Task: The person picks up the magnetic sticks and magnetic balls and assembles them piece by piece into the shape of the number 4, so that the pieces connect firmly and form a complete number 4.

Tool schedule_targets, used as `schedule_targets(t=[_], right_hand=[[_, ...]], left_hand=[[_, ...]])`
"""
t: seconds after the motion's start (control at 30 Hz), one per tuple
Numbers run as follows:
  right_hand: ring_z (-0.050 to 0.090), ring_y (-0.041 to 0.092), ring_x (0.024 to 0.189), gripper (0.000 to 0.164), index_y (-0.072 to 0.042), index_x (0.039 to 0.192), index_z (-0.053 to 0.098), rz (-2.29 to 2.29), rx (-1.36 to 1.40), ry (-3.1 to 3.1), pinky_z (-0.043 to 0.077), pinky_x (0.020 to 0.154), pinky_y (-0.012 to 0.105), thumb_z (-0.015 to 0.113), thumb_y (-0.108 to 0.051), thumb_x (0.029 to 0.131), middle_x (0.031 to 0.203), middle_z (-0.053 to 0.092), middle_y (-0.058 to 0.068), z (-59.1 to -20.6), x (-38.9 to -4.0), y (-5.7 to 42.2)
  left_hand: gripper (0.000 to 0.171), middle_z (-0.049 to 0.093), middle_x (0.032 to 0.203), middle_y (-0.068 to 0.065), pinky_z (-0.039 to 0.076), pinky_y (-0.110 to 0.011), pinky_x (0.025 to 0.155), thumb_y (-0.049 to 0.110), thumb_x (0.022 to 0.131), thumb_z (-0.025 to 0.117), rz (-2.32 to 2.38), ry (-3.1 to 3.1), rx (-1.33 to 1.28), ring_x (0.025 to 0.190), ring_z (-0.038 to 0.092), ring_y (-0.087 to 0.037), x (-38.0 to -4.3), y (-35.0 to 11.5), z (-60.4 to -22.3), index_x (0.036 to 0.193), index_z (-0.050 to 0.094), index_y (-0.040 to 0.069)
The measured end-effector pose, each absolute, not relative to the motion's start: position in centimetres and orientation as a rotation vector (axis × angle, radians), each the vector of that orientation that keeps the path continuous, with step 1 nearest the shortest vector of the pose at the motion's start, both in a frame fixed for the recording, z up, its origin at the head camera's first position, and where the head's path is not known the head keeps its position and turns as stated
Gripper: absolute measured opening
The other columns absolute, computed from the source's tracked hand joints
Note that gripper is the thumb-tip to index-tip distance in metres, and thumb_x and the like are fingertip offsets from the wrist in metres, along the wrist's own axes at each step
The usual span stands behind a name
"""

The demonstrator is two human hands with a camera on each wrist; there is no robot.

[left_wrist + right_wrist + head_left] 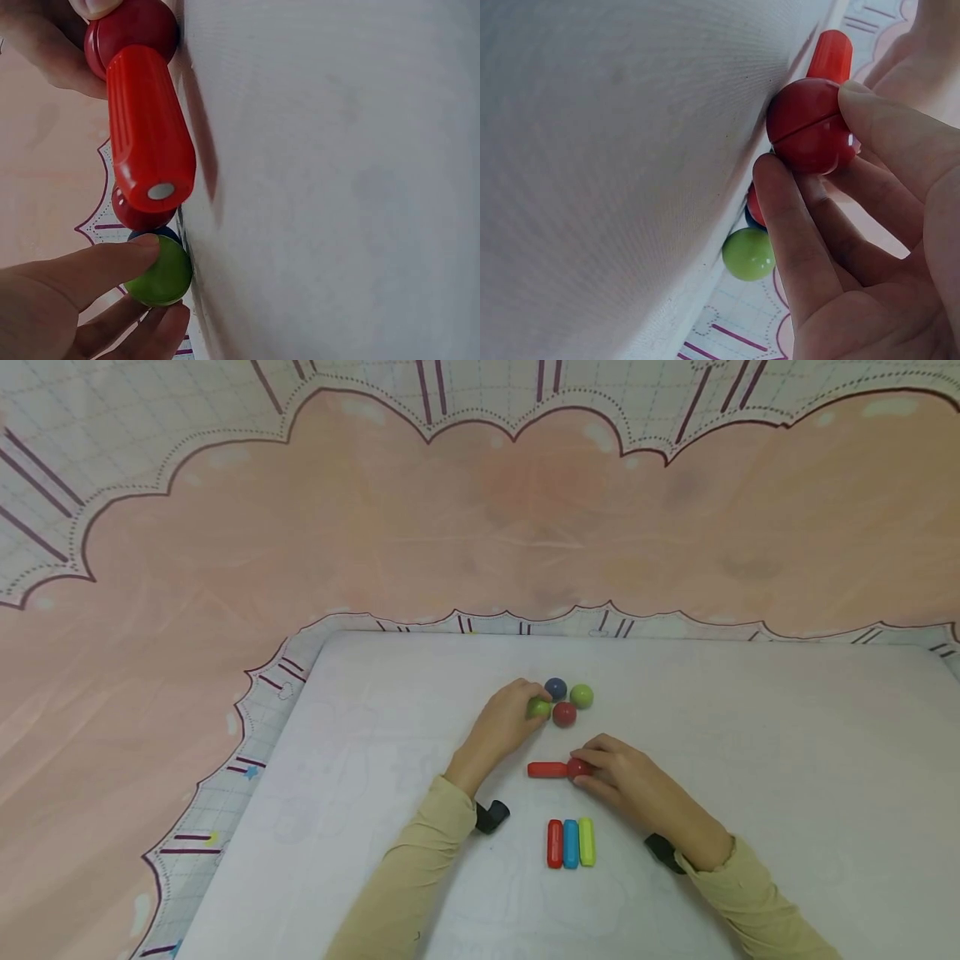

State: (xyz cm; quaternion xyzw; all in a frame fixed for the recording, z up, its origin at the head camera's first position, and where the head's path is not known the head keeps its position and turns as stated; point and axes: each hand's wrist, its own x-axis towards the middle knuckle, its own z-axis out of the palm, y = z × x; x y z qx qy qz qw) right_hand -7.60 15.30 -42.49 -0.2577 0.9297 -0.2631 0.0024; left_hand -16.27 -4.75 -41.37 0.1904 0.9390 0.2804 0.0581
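Note:
My left hand (507,717) pinches a green ball (161,274) between thumb and fingers, at the left of a small cluster of balls. With my right hand (626,774) I grip a red ball (810,124). A red rod (547,770) with a metal disc on its end joins that ball on its left side. Beside the left fingers sit another red ball (565,714), a blue ball (556,688) and a second green ball (582,696).
Nearer to me, a red rod (555,843), a blue rod (571,843) and a yellow-green rod (587,842) lie side by side on the white tabletop (787,760). A patterned peach cloth (420,527) lies beyond the table's edge.

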Motion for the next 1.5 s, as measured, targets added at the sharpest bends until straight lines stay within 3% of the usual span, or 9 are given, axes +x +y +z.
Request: schedule_targets(t=[1.07, 1.5], right_hand=[[0.062, 0.013, 0.089, 0.033, -0.005, 0.116, 0.072, -0.842, -0.802, 2.879, 0.058, 0.080, 0.031, 0.078, -0.016, 0.085, 0.105, 0.066, 0.005, -42.4, -7.9, 15.3], [0.062, 0.014, 0.089, 0.034, -0.005, 0.116, 0.072, -0.841, -0.792, 2.885, 0.059, 0.081, 0.032, 0.079, -0.017, 0.085, 0.105, 0.067, 0.005, -42.4, -8.0, 15.4]], left_hand=[[0.027, 0.066, 0.116, -0.004, 0.053, -0.033, 0.094, 0.014, 0.092, 0.071, 0.976, 2.790, 0.525, 0.104, 0.061, -0.018, -15.0, -6.6, -39.9, 0.119, 0.069, 0.012], [0.026, 0.067, 0.114, -0.001, 0.055, -0.028, 0.089, 0.017, 0.091, 0.072, 1.084, 2.732, 0.546, 0.103, 0.064, -0.016, -13.7, -8.1, -39.6, 0.117, 0.070, 0.013]])
